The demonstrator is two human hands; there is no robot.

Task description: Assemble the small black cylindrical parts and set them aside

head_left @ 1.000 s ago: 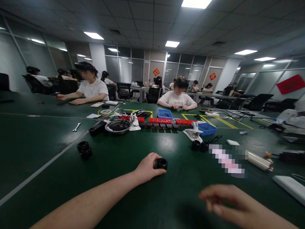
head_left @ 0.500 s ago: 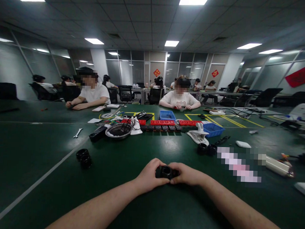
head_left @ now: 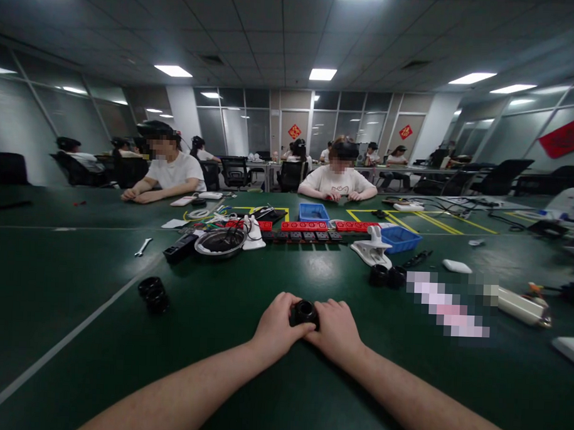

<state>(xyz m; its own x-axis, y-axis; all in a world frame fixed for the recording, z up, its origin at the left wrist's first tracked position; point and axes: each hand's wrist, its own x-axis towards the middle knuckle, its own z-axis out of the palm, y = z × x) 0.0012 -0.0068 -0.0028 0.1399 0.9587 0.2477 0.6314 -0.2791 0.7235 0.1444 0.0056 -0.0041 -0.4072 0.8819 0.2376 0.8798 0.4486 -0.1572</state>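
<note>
A black, ring-topped cylindrical part point(head_left: 305, 311) with a round hole in its top sits between my hands, near the middle of the table. My left hand point(head_left: 277, 326) is closed around its left side, the thumb across the near side. From the right, my right hand point(head_left: 338, 328) grips it with the back of the hand up; most of its fingertips are hidden. Two similar black round parts point(head_left: 154, 294) lie to the left, one touching the other. Another pair of black round parts point(head_left: 387, 276) rests to the right, beyond my right hand.
On the green table point(head_left: 224, 388) lie a small wrench point(head_left: 143, 247), a round metal tray point(head_left: 220, 245), red power strips point(head_left: 305, 226), blue bins point(head_left: 401, 240), a white clip stand point(head_left: 372, 249) and a metallic cylinder point(head_left: 519, 304). Two people sit across the table.
My right hand has turned from a side pinch to a palm-down grip over the black part's right side. Both hands and the part have shifted slightly left, and the view has tilted a little.
</note>
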